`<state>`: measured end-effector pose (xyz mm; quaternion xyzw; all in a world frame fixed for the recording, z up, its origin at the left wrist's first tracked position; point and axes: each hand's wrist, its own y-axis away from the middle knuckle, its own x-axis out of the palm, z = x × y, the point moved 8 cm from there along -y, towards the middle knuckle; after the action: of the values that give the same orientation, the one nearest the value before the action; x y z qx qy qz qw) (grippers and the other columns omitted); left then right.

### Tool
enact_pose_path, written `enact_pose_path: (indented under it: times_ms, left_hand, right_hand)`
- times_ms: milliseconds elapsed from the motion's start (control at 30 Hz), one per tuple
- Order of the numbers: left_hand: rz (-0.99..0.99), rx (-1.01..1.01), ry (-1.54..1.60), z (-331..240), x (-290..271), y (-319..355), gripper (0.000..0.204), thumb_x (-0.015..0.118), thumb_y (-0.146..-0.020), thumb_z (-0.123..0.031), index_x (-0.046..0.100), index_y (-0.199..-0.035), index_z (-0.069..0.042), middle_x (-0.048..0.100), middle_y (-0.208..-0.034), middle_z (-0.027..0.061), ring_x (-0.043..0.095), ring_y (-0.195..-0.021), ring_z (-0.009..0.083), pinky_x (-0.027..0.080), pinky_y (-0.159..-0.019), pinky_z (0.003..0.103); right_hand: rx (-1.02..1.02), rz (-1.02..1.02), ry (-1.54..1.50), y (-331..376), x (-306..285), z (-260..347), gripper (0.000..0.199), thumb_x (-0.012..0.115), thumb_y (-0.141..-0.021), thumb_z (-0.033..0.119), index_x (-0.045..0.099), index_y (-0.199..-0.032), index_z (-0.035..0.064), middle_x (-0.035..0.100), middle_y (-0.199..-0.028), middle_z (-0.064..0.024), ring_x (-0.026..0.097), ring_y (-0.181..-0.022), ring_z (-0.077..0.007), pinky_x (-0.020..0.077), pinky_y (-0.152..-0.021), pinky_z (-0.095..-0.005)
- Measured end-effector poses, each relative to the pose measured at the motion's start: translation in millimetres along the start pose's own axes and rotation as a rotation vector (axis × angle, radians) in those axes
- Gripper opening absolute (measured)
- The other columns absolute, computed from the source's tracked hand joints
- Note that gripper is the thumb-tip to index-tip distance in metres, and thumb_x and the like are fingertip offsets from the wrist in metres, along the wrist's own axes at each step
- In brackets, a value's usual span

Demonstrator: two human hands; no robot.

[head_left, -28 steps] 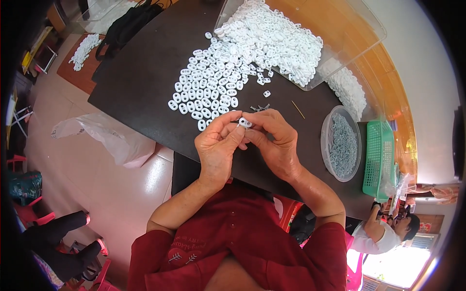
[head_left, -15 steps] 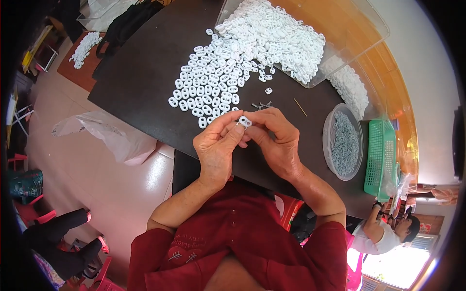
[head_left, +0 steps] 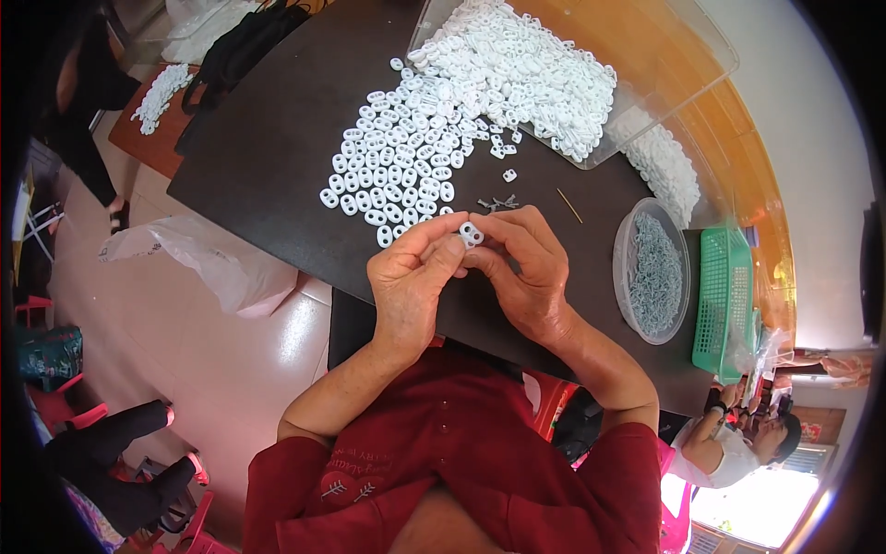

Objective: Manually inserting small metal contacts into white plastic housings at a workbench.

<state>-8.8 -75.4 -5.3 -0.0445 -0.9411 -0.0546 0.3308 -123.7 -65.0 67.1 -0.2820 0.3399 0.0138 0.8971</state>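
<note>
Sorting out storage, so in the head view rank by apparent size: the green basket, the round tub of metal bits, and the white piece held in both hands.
1. Green basket and round tub: look alike, unsure.
2. White piece: clearly smallest.

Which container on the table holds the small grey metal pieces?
The round clear tub by the right hand. The large clear bin holds white plastic pieces; the green basket sits farther right.
</note>
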Motion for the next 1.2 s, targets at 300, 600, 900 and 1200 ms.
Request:
enact_pose_path:
  times_ms: [300,600,900,1200]
  left_hand:
    - [0.110,0.072,-0.044,-11,6,-3,0.025,0.058,-0.088,-0.004,0.058,-0.111,0.007,0.061,-0.079,0.0048,0.053,-0.068,0.0090,0.045,-0.066,0.021]
    - [0.271,0.096,-0.265,-16,6,-9,0.029,0.058,-0.088,-0.003,0.054,-0.116,0.003,0.057,-0.074,-0.0002,0.051,-0.067,0.0045,0.043,-0.063,0.018]
    - [0.265,0.082,-0.178,-14,10,-9,0.029,0.057,-0.088,-0.001,0.054,-0.117,0.003,0.057,-0.074,-0.0001,0.051,-0.066,0.0041,0.044,-0.062,0.018]
    - [0.224,0.048,-0.149,-9,7,-10,0.026,0.058,-0.087,-0.001,0.058,-0.112,0.005,0.063,-0.084,0.0058,0.054,-0.069,0.0084,0.045,-0.065,0.020]
  right_hand:
    - [0.115,-0.015,-0.114,2,-1,-6,0.033,0.070,-0.072,-0.006,0.062,-0.104,-0.0006,0.057,-0.090,-0.0087,0.056,-0.072,-0.0120,0.0480,-0.061,-0.0229]
    - [0.027,0.015,-0.095,3,-1,-3,0.035,0.070,-0.072,-0.005,0.063,-0.106,0.0019,0.058,-0.092,-0.0079,0.055,-0.073,-0.0112,0.0466,-0.061,-0.0222]
    - [-0.041,-0.023,-0.022,1,-4,7,0.035,0.069,-0.072,-0.006,0.062,-0.106,0.0002,0.058,-0.088,-0.0077,0.053,-0.070,-0.0121,0.0444,-0.059,-0.0230]
    - [0.008,-0.038,-0.059,0,-6,6,0.031,0.069,-0.073,-0.005,0.062,-0.102,-0.0003,0.056,-0.082,-0.0061,0.054,-0.067,-0.0112,0.0450,-0.059,-0.0227]
